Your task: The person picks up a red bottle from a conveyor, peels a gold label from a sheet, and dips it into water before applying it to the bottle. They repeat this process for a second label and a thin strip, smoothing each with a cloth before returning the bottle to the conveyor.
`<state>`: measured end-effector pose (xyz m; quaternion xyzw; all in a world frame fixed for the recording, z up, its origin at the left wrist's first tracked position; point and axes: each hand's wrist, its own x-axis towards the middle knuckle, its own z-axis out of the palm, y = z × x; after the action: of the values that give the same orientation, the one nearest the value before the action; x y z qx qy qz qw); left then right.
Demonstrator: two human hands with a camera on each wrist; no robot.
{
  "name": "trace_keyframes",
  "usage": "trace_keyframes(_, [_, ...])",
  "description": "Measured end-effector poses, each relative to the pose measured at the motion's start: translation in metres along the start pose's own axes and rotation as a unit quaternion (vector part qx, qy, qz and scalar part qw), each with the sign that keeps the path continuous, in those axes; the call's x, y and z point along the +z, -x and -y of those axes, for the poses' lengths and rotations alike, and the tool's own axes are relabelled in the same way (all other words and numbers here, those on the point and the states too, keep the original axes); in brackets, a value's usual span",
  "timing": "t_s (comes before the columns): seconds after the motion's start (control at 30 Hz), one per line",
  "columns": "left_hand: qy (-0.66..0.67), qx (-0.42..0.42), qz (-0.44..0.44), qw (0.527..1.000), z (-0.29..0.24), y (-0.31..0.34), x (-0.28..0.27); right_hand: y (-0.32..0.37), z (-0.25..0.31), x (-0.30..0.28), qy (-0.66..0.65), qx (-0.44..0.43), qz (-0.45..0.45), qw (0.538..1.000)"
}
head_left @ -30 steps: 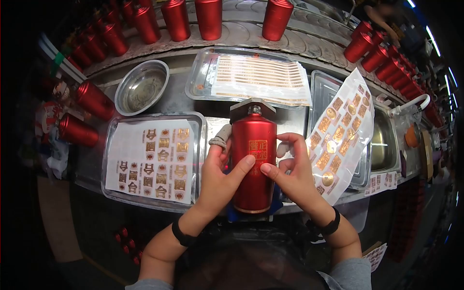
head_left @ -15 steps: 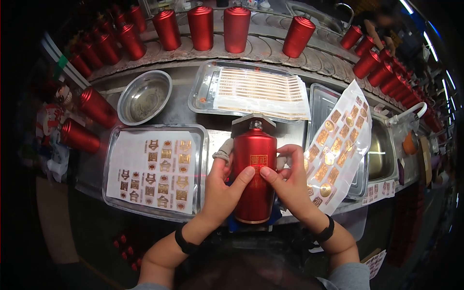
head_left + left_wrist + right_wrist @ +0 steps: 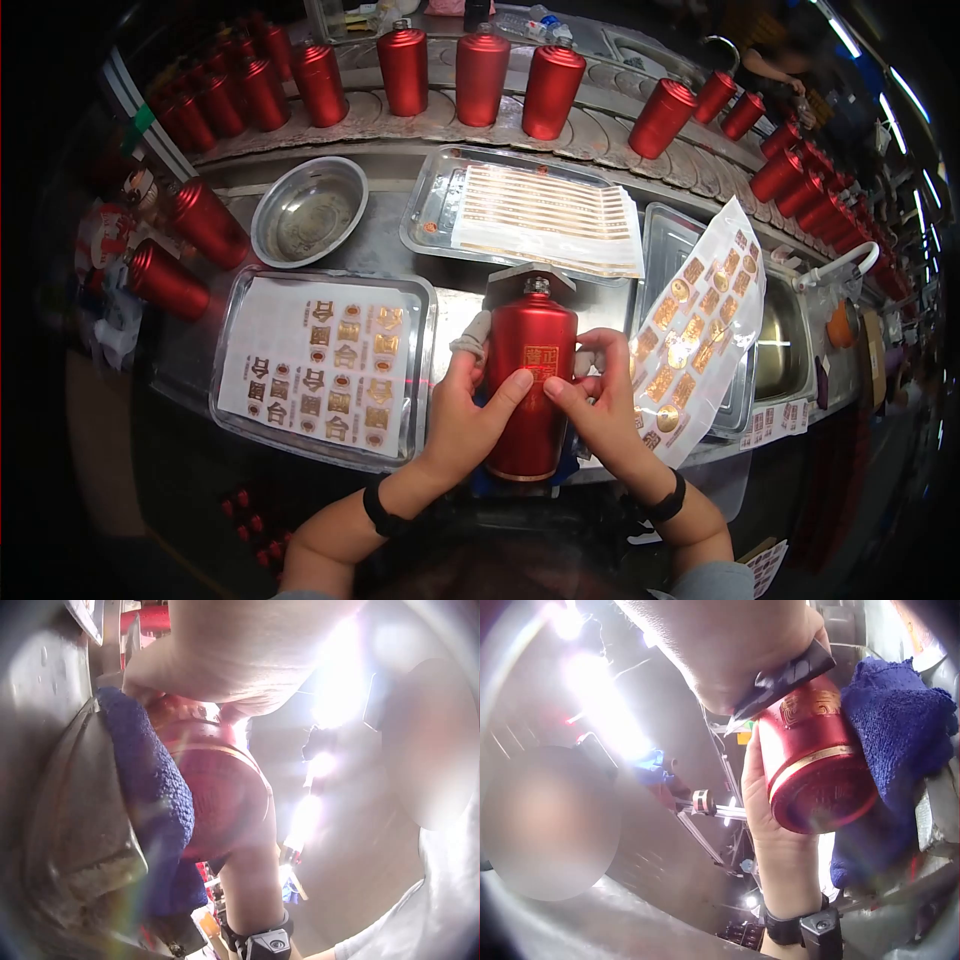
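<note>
A red bottle (image 3: 530,425) lies tilted on its rest, its neck away from the body, with gold characters on its front. The left hand (image 3: 470,415) holds its left side, the thumb pressing beside the gold print; a pale cover wraps one finger. On the other side the right hand (image 3: 607,405) presses its thumb on the print, the other fingers bent at the bottle's side. Both thumbtips nearly meet. A blue cloth (image 3: 900,727) lies under the bottle, whose base (image 3: 225,802) faces the left wrist view.
Trays with gold-print sheets stand left (image 3: 428,400) and behind (image 3: 408,225); a loose sheet (image 3: 690,340) lies on the right tray. There are also a metal bowl (image 3: 310,212), a sink (image 3: 785,345), two lying bottles (image 3: 167,280) and a conveyor (image 3: 600,135) carrying red bottles.
The head view has tilted up, so the bench sits lower in the picture. Bottles on the conveyor have shifted right. Both hands still hold the bottle, thumbs on the print.
</note>
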<state>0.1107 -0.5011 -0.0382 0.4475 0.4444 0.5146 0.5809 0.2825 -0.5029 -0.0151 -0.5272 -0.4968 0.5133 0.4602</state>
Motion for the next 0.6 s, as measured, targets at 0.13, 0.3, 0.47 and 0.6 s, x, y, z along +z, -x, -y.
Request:
trace_keyframes(0.13, [0.024, -0.017, 0.006, 1.000, 0.0056, -0.0002, -0.0016, 0.0017, -0.0022, -0.0017, 0.010, -0.012, 0.009, 1.000])
trace_keyframes(0.3, [0.045, -0.011, 0.001, 0.999, 0.0031, -0.0007, 0.0001, 0.0014, 0.0022, 0.0002, 0.005, -0.001, 0.000, 1.000])
trace_keyframes(0.47, [0.039, -0.004, 0.006, 0.999, 0.0060, -0.0030, 0.0002, -0.0026, 0.0013, 0.0035, 0.031, -0.010, -0.019, 0.999])
trace_keyframes(0.6, [0.026, -0.008, 0.014, 1.000, 0.0049, -0.0025, -0.0010, -0.0022, -0.0007, 0.0025, 0.039, -0.014, -0.019, 0.999])
